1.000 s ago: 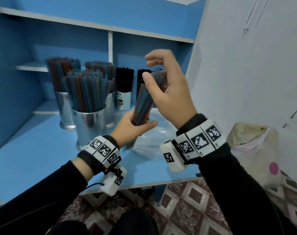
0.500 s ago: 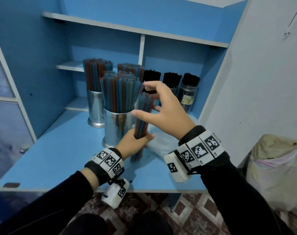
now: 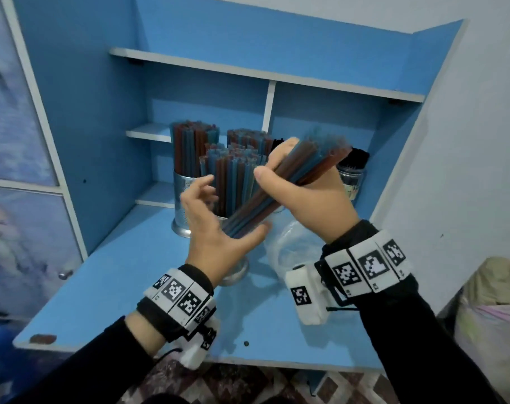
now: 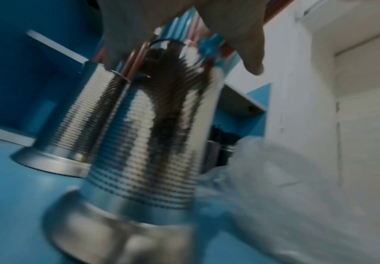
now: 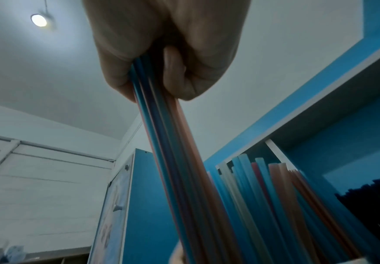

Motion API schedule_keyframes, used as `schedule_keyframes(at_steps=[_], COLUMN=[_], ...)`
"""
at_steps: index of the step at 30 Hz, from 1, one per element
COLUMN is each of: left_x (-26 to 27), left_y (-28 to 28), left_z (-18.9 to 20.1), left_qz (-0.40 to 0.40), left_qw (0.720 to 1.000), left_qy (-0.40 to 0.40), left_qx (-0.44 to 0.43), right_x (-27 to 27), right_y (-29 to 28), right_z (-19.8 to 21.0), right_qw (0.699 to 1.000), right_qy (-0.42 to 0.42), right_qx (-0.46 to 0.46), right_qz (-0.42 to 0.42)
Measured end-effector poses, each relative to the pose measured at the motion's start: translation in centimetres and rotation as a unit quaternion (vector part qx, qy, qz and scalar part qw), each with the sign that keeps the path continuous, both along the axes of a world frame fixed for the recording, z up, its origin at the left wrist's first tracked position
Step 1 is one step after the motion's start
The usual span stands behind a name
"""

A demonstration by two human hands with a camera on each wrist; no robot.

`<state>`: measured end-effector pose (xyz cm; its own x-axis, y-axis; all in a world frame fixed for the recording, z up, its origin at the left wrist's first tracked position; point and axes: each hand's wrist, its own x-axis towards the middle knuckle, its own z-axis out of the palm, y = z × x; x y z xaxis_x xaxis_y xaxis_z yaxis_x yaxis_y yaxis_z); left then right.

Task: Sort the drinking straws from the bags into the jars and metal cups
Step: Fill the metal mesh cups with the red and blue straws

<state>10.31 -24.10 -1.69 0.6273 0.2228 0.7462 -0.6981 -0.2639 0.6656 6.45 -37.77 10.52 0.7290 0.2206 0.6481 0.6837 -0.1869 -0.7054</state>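
Observation:
My right hand [image 3: 272, 164] grips a bundle of blue and red straws [image 3: 294, 182] that tilts, top end up to the right; the right wrist view shows the fingers curled round the straws [image 5: 173, 151]. My left hand [image 3: 229, 209] is open below it, fingers spread, with the bundle's lower ends at its palm. Behind the left hand stands a metal cup [image 3: 236, 272] packed with coloured straws [image 3: 230, 173], close up as the front cup [image 4: 143, 151] in the left wrist view. Two more full metal cups [image 3: 183, 199] stand behind. A clear plastic bag [image 3: 291, 246] lies under my right wrist.
Jars of black straws [image 3: 351, 173] stand at the back right of the blue desk [image 3: 116, 272], under its shelves [image 3: 277, 77]. A white wall is close on the right, with a stuffed sack [image 3: 492, 316] on the floor. A cupboard door [image 3: 23, 199] is at the left.
The bundle stood upright with my left hand gripping its bottom; now my right hand has lifted and tilted it, and the left hand has let go and opened.

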Motion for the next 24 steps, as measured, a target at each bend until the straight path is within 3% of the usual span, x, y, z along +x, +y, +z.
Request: schedule_keyframes(at_steps=[2, 5, 8, 15, 24], left_x=[1.7, 4.2, 6.1, 7.2, 7.1], left_y=[1.1, 2.5, 3.6, 4.2, 4.3], left_z=[-0.3, -0.7, -1.1, -1.8, -1.9], left_qz=[0.028, -0.064, -0.092, -0.024, -0.009], left_qw=[0.998, 0.980, 0.967, 0.963, 0.964], left_qy=[0.051, 0.186, 0.236, 0.239, 0.223], left_qx=[-0.002, 0.015, 0.043, 0.123, 0.141], right_x=[0.3, 0.6, 1.0, 2.9, 8.0], right_y=[0.1, 0.5, 0.9, 1.6, 2.7], right_z=[1.2, 1.9, 2.1, 3.2, 2.8], right_qw=[0.999, 0.999, 0.999, 0.997, 0.993], right_qy=[-0.031, -0.042, -0.048, -0.082, 0.024], right_qx=[0.013, 0.008, 0.014, 0.005, -0.007], right_qz=[0.002, 0.002, 0.004, 0.011, -0.114])
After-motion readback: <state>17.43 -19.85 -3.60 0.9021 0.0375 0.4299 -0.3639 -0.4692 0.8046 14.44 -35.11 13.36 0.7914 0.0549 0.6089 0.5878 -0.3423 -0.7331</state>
